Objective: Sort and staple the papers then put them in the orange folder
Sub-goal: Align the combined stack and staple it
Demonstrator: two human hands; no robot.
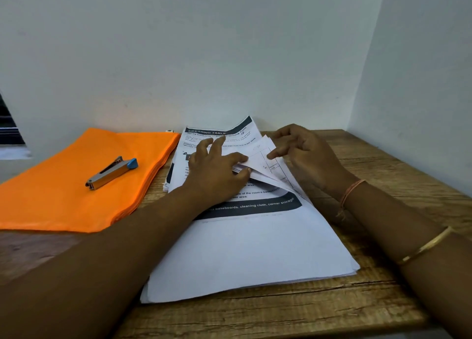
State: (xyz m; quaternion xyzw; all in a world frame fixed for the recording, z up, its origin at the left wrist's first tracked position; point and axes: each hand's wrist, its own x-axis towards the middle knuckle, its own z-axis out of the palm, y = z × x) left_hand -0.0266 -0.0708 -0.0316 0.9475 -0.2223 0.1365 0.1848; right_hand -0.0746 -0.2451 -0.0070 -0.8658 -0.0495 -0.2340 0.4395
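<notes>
A stack of printed white papers (255, 249) lies in the middle of the wooden table. My left hand (217, 170) lies on the stack with its thumb tucked under several lifted sheets and its fingers spread on the page below. My right hand (301, 154) pinches the raised far-right corner of those sheets (258, 157). The orange folder (63, 185) lies flat to the left, touching the stack. On the folder rests a metal stapler (109, 172) with a blue end.
The wooden table (383, 175) stands in a corner, with white walls close behind and on the right. A window edge (10, 129) shows at far left. Bare wood shows to the right of the papers and along the front edge.
</notes>
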